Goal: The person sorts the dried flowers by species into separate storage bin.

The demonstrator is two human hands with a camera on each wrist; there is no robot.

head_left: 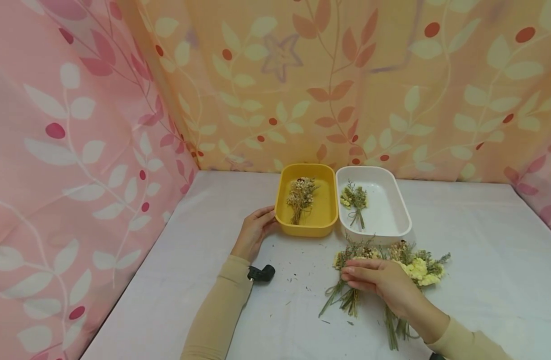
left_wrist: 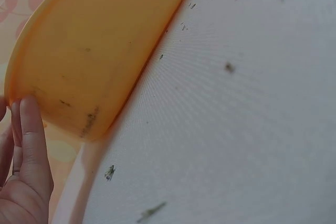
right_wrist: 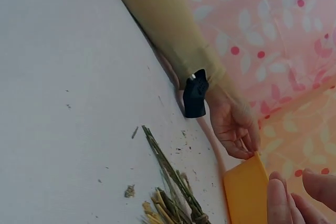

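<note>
My left hand point(head_left: 254, 231) is at the left side of a yellow tub point(head_left: 306, 231); its fairly straight fingers point(left_wrist: 32, 132) touch the wall near the rim. A small bunch of beige dried flowers point(head_left: 301, 194) lies in that tub. Over several dried flower bunches on the table hovers my right hand point(head_left: 388, 281), fingers extended, thumb apart from them in the right wrist view, and nothing visible held. Beneath it lies a bunch with tied green stems point(head_left: 349, 300); to its right is one with pale yellow blooms point(head_left: 419, 270). The hand partly hides both.
A white tub point(head_left: 388, 210) stands right beside the yellow one, holding a small yellow-and-green bunch point(head_left: 355, 197). Bits of stem and leaf point(head_left: 298, 280) are scattered over the white tabletop point(head_left: 482, 250). Patterned curtains point(head_left: 257, 100) close off the back and sides.
</note>
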